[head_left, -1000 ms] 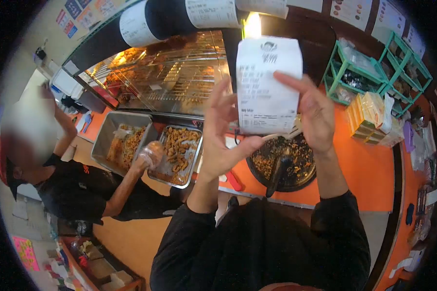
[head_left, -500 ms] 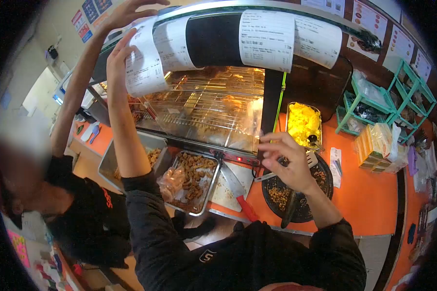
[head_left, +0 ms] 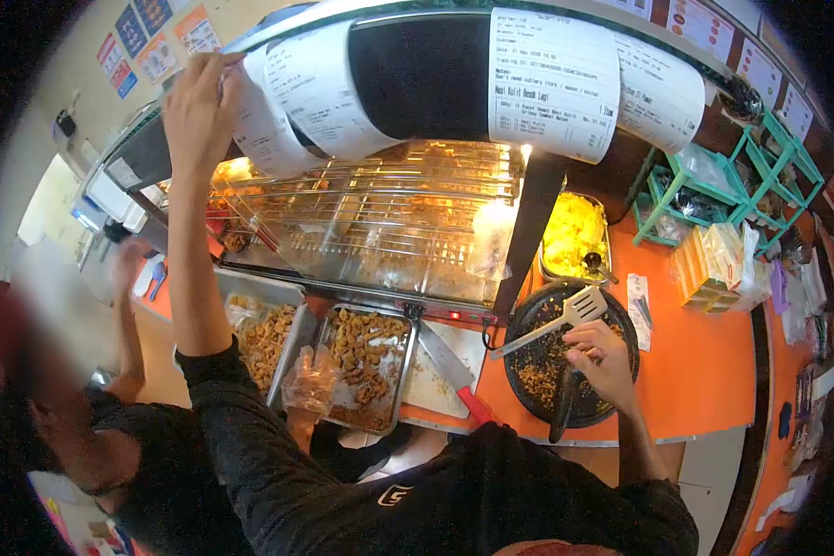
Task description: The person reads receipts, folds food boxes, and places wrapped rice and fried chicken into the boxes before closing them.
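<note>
My left hand [head_left: 199,107] is raised at the upper left, its fingers closed at the outer edge of a printed receipt [head_left: 267,130] hanging from the top of the display warmer. My right hand [head_left: 599,357], fingers curled together, is over a dark stone mortar [head_left: 528,315] holding crumbly brown bits. Just below those fingers is the upper end of a dark pestle [head_left: 563,408]; whether they grip it is hidden. A slotted spatula [head_left: 551,322] lies across the mortar, close to the same hand.
A co-worker's gloved hand [head_left: 308,385] is beside a tray of fried pieces [head_left: 403,371]. A red-handled knife [head_left: 449,361] rests on a white board. Yellow food [head_left: 570,236] fills a pan behind the mortar. Green racks [head_left: 690,190] stand at right. The glass warmer [head_left: 371,199] spans the front.
My left hand has shifted left along the receipts. My right hand has come down toward the pestle, its fingers curling in. The co-worker's raised arm has dropped, and their gloved hand has moved down and left.
</note>
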